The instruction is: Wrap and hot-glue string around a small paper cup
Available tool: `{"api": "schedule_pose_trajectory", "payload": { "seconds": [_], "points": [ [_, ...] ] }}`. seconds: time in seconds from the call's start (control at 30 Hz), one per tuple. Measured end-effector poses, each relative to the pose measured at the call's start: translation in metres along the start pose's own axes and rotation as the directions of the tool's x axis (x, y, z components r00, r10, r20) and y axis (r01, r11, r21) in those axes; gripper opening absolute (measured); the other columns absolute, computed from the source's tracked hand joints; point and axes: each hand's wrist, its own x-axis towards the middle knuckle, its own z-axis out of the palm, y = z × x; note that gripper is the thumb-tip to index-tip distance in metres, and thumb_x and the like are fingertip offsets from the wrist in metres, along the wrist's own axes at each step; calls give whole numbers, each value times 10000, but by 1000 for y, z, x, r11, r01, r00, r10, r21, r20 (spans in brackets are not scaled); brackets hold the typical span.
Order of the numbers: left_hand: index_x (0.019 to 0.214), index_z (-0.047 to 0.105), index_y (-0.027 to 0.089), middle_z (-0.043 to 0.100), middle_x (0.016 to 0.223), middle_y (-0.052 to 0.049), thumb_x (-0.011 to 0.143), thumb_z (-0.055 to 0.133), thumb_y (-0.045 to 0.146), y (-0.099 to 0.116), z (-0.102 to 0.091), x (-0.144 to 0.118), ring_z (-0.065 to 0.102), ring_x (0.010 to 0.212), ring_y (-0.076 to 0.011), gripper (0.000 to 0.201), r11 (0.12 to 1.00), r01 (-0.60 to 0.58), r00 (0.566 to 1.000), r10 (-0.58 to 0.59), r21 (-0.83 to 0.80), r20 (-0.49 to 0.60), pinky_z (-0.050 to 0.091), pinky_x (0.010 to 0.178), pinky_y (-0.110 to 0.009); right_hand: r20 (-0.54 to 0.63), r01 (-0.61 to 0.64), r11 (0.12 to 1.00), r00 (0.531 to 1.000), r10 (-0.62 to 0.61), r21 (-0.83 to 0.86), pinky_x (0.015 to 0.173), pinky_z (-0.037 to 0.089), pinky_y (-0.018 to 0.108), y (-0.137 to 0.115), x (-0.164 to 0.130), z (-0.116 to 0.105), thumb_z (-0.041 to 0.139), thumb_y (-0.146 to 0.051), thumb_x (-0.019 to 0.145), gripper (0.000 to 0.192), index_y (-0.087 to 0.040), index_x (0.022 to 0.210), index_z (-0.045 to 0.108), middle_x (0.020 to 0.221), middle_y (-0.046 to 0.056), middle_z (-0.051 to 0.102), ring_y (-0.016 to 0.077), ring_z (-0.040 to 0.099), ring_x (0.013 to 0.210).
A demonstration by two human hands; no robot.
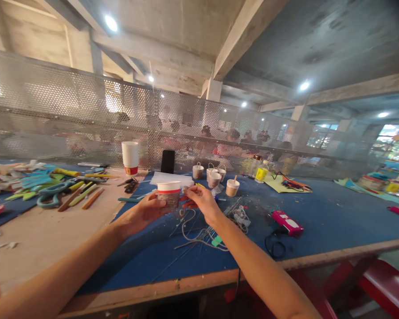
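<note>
Item: one paper cup (168, 196), white rim, red band, brownish lower part; upright, raised above the blue worktop (136, 261), in front of a white sheet (166, 177).
Left hand (149, 210): grip closed around the cup's left side, thumb across its front.
Right hand (199, 200): fingers bent, just beside the cup's right side; cannot tell whether this grip pinches anything or touches the cup.
Beneath the hands: a loose pale cord (185, 230) and a tangle of thin strands (241, 218).
Behind the hands: a group of small cups (214, 179), some with looped handles; nearer, a small cup with a stick (232, 188).
Far edge: a stack of white cups (130, 154), a dark phone (168, 161) standing upright, and a bottle with a yellow label (261, 173).
Left: blue-handled scissors (55, 191).
Right: a magenta device (287, 223) beside a coiled black cable (275, 249).
Background: a perforated metal screen (177, 110).
</note>
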Motion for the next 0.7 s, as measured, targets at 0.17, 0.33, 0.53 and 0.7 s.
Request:
{"api": "schedule_pose_trajectory", "payload": {
  "seconds": [0.17,0.33,0.53,0.7],
  "points": [
    [1343,647,133,651,1393,-160,847,671,204,1,2,0,584,1294,-345,502,1000,-11,999,11,8,35,396,1132,-447,-2,2,1000,1000,-2,3,580,480,256,0,0,0,767,-539,737,395,-231,874,563,742,-14,733,176,707,623],
    [1329,659,125,659,1383,-158,854,650,190,2,3,-1,592,1285,-345,480,1000,-5,999,4,13,33,407,1125,-452,-7,0,1000,1000,0,-7,590,486,261,-2,-1,1,760,-524,753,370,-233,861,560,741,-18,734,178,711,631],
    [1315,683,168,698,1332,-138,823,685,206,0,0,0,619,1260,-335,493,1000,-7,999,6,20,40,438,1107,-426,-16,-18,1000,1000,18,12,608,498,267,-1,-1,2,783,-502,732,365,-227,851,573,718,-22,724,173,704,613],
    [1294,698,166,716,1305,-127,809,684,189,-1,-1,0,636,1234,-331,486,1000,9,999,-9,3,36,447,1101,-420,-20,-32,999,999,33,16,602,495,267,0,1,3,807,-519,697,397,-224,840,584,693,-29,707,164,689,582]
  ]
}}
